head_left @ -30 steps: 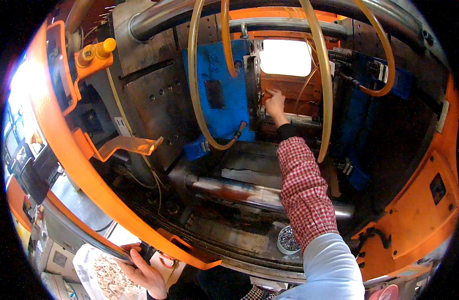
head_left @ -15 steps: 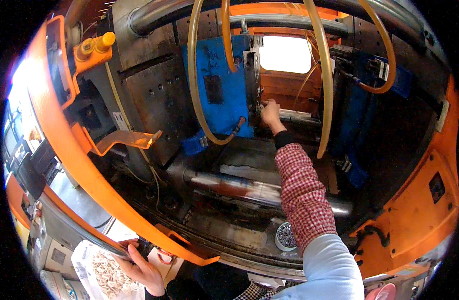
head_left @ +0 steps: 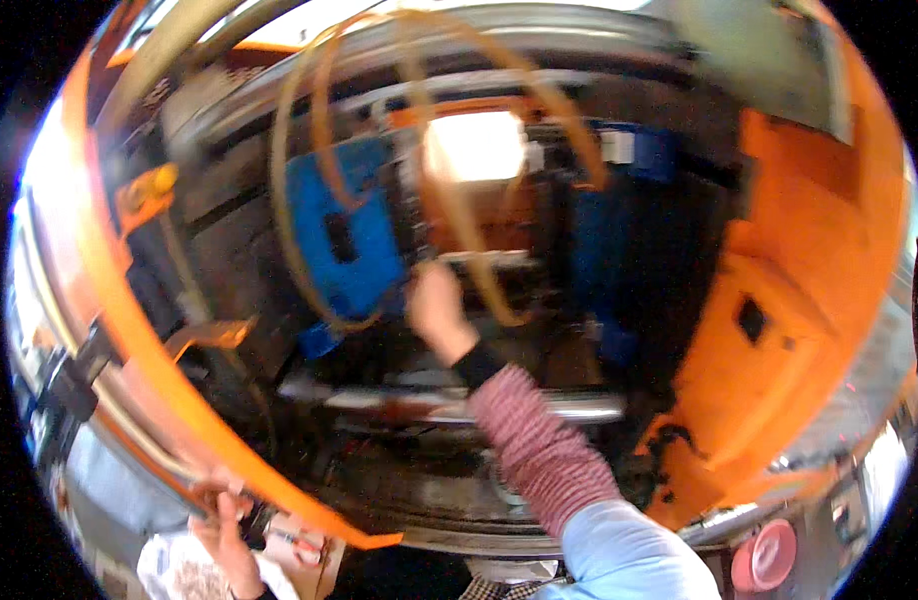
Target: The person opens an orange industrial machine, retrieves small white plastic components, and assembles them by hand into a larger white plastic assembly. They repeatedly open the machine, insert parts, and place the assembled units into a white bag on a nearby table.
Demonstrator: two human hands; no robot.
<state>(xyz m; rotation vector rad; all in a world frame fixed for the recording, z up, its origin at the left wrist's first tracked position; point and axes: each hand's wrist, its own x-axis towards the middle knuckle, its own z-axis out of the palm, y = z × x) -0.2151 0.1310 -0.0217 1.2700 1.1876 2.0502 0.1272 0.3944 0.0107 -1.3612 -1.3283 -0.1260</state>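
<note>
Orange framing (head_left: 799, 370) flanks a blue block (head_left: 367, 268) beside the right hand (head_left: 439, 308), left hand (head_left: 229, 545) apart; grips unclear.

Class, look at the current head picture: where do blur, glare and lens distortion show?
Head view: the right hand and yellowish hoses are smeared, fine detail lost; head view: the bright opening is washed out to white; head view: the orange frame at left bows along the rim, with black corners.

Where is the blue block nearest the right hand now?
In the head view, the blue block is left of centre, behind amber hoses; the right hand is by its lower right corner.
</note>
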